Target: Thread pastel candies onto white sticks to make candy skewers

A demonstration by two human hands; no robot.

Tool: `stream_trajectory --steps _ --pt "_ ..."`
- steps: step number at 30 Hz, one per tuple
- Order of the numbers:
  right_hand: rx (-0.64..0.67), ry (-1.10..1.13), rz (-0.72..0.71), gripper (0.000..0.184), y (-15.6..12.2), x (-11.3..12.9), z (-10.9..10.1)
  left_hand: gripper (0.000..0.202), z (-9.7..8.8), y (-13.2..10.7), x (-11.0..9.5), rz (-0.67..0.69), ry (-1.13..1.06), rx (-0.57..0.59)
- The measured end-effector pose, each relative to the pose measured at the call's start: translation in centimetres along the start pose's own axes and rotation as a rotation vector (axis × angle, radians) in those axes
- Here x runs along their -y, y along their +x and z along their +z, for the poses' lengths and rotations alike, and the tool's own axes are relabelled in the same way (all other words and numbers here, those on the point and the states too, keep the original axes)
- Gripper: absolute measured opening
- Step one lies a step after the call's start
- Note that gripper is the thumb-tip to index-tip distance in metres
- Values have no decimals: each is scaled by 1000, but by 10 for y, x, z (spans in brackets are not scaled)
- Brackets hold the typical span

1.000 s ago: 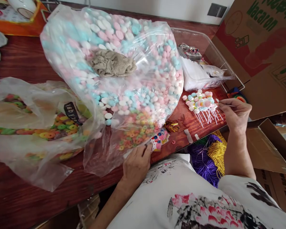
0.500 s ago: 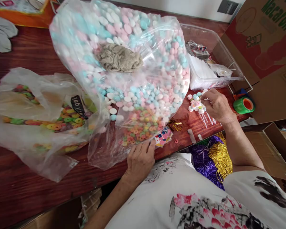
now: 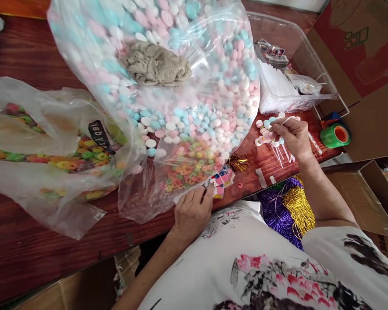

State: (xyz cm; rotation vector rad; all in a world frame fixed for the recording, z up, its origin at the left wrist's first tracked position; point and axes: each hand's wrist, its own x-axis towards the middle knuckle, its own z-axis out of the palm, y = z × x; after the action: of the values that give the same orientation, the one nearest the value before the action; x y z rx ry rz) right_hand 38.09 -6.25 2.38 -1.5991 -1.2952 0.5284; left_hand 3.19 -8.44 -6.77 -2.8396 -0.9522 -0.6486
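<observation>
My right hand (image 3: 293, 137) is pinched around a thin white stick (image 3: 286, 121), held just above the table. Beside and partly behind its fingers lies a cluster of pastel candies on white sticks (image 3: 264, 137), their sticks pointing towards me. My left hand (image 3: 192, 212) rests at the table's front edge with its fingers curled. Its fingertips meet small printed cards (image 3: 224, 180); what they pinch, if anything, is hidden. Directly beyond the left hand lies a clear bag (image 3: 139, 206) with small ring candies (image 3: 186, 172) inside.
A large clear bag of pink, blue and white candies (image 3: 213, 116) bears a crumpled cloth (image 3: 157, 64). Left lies another bag of ring candies (image 3: 67, 163). A plastic bin (image 3: 297, 26), green tape roll (image 3: 333, 137) and cardboard box (image 3: 368, 129) stand right. Gold ties (image 3: 239, 162) lie mid-table.
My right hand has lifted off the candy cluster and turned, with a white stick now showing in its fingers. The left hand has hardly moved. The view has tilted slightly down.
</observation>
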Motion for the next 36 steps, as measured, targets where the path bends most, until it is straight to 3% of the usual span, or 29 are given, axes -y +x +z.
stream_trajectory --steps 5,10,12,17,22,25,28,32,36 --pt "-118 -125 -66 17 4 -7 -3 26 -14 3 4 -38 -47 10" --pt "-339 -189 -120 18 -5 -2 -20 31 -20 5 17 7 -82 -253" --pt "-379 -223 -118 19 -14 -4 -25 22 -14 4 17 88 -81 -263" --pt "-254 -373 -47 21 -38 -16 -33 18 -1 -8 7 179 -120 -90" --pt "-137 -455 -91 21 -47 -10 -36 15 -19 -21 11 111 -252 -46" --pt "-97 -515 -182 22 -46 -6 -32 11 -35 -14 20 -25 -372 -148" --pt "-63 -604 -264 23 -45 -4 -22 10 -34 0 23 -105 -327 -271" --pt "4 -626 -279 23 -47 2 -14 9 -11 5 14 -99 -197 -32" --pt "-90 -523 -190 20 -52 1 -20 16 -1 -8 9 -172 -191 49"
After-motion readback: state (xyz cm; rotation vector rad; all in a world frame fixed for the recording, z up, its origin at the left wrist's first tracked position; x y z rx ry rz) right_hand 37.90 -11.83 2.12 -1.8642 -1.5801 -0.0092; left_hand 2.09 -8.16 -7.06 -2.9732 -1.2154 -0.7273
